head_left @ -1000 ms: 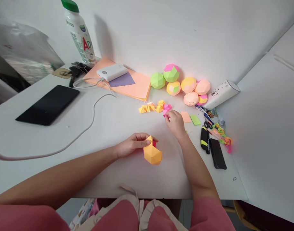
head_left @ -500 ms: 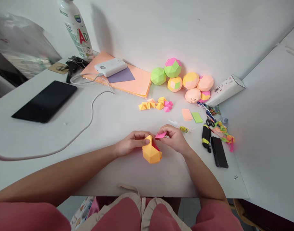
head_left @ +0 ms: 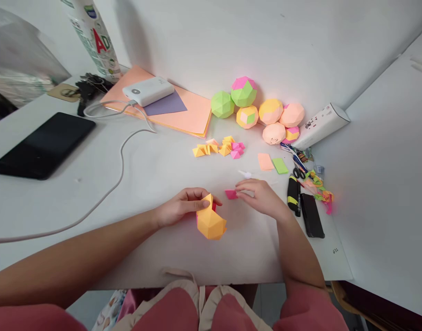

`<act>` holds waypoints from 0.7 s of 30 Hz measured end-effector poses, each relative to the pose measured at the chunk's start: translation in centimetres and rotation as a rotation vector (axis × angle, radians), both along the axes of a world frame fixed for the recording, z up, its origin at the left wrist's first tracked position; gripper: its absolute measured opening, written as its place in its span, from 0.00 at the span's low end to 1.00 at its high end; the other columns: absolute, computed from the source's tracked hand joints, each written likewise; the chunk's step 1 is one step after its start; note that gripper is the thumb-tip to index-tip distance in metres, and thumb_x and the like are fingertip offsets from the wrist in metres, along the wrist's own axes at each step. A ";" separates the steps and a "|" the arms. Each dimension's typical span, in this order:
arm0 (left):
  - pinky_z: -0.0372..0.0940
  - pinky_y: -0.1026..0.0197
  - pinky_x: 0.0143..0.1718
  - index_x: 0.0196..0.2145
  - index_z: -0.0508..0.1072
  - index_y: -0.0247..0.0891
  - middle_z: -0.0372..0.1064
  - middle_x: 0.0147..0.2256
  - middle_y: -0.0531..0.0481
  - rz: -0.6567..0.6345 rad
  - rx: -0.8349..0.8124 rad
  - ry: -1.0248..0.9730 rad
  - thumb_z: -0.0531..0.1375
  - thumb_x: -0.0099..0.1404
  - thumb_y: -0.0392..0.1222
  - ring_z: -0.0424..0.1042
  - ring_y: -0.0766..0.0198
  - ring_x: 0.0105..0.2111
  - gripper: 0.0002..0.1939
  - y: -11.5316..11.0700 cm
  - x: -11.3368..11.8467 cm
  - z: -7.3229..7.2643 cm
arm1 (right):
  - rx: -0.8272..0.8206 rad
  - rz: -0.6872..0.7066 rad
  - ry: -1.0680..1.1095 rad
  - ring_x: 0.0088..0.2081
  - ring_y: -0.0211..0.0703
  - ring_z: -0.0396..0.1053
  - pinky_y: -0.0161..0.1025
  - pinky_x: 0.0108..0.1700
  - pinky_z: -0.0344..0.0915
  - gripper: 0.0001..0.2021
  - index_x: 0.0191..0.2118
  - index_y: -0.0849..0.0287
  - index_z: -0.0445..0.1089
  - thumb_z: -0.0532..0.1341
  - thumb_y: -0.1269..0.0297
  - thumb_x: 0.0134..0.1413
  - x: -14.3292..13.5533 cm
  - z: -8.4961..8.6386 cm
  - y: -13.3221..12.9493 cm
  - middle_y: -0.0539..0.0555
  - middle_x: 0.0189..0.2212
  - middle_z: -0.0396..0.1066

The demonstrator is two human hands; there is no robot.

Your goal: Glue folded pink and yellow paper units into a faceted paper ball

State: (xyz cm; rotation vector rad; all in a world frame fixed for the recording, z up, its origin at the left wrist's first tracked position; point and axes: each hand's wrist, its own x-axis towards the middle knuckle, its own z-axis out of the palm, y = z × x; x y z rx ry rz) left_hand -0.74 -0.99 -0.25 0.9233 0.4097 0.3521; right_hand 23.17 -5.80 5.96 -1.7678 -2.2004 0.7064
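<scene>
My left hand (head_left: 183, 206) is closed on an orange faceted paper ball (head_left: 211, 224), thumb on its upper part; the ball has an opening with pink paper inside. To its right, a small pink paper piece (head_left: 231, 194) is at the fingertips of my right hand (head_left: 257, 195), whose fingers are stretched out over the table. The fingertips touch or nearly touch the piece. Just beyond that hand is a white glue nozzle (head_left: 245, 174), with the rest of the tube hidden. Folded orange pieces (head_left: 212, 148) and pink pieces (head_left: 237, 150) lie farther back.
Several paper balls (head_left: 243, 92) rest against the wall. Sticky notes (head_left: 265, 162), scissors (head_left: 298, 173), a cutter (head_left: 293, 195) and a black phone (head_left: 312, 216) lie right. A tablet (head_left: 43, 145), a white cable (head_left: 121, 168) and a power bank (head_left: 149, 91) are left.
My right hand has opened and moved slightly right, and the pink piece it pinched is now low by the table. The view has shifted a little; my left hand still holds the ball.
</scene>
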 end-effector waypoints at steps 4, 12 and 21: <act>0.64 0.56 0.42 0.28 0.69 0.34 0.69 0.49 0.40 -0.034 -0.014 -0.021 0.61 0.60 0.43 0.70 0.55 0.42 0.09 0.0 0.0 -0.1 | 0.199 -0.229 -0.306 0.46 0.52 0.66 0.47 0.46 0.63 0.08 0.38 0.59 0.71 0.56 0.69 0.53 1.4 0.4 0.4 0.58 0.40 0.72; 0.65 0.55 0.43 0.31 0.71 0.35 0.70 0.48 0.41 -0.050 -0.002 -0.054 0.61 0.60 0.42 0.71 0.54 0.44 0.07 0.0 0.0 -0.6 | 0.042 -0.264 -0.597 0.42 0.55 0.69 0.46 0.40 0.63 0.16 0.44 0.62 0.65 0.54 0.77 0.47 2.6 -1.5 1.6 0.62 0.40 0.71; 0.65 0.56 0.39 0.31 0.72 0.34 0.73 0.42 0.41 0.026 -0.086 -0.030 0.61 0.60 0.44 0.72 0.57 0.38 0.09 0.1 0.2 -0.4 | 0.181 -0.102 0.397 0.43 0.44 0.69 0.41 0.44 0.66 0.14 0.44 0.55 0.65 0.62 0.65 0.50 1.6 2.5 -0.8 0.54 0.41 0.68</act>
